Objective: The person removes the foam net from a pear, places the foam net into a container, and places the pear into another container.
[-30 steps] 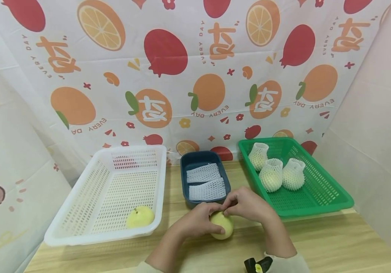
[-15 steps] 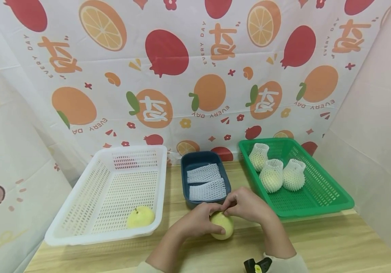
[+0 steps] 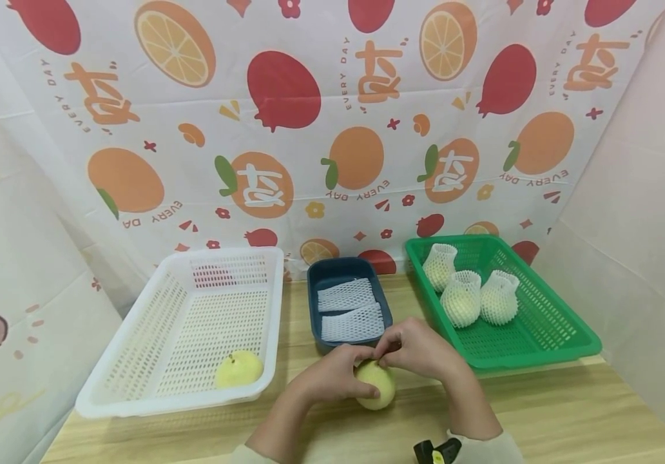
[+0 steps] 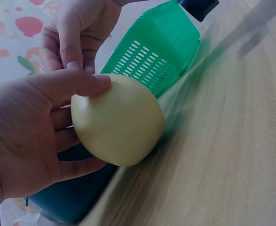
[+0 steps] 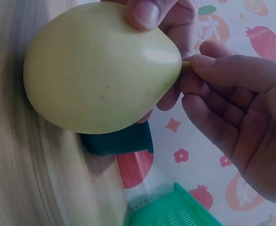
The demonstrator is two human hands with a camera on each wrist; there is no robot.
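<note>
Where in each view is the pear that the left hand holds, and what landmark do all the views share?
Head: the pear, low, just right of centre.
Left wrist: the pear, near the centre, slightly left.
Right wrist: the pear, large in the upper left.
Shared landmark: the green basket.

Pale-yellow pear (image 3: 380, 388), stem (image 5: 186, 66) up
Skin is smooth w/ dk. specks; body in L grip (image 3: 341, 375), stem in R grip (image 3: 416, 348).

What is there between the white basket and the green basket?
In the head view, a dark blue tray with two foam nets; just in front, a pear held by the left hand, the right hand at its stem.
</note>
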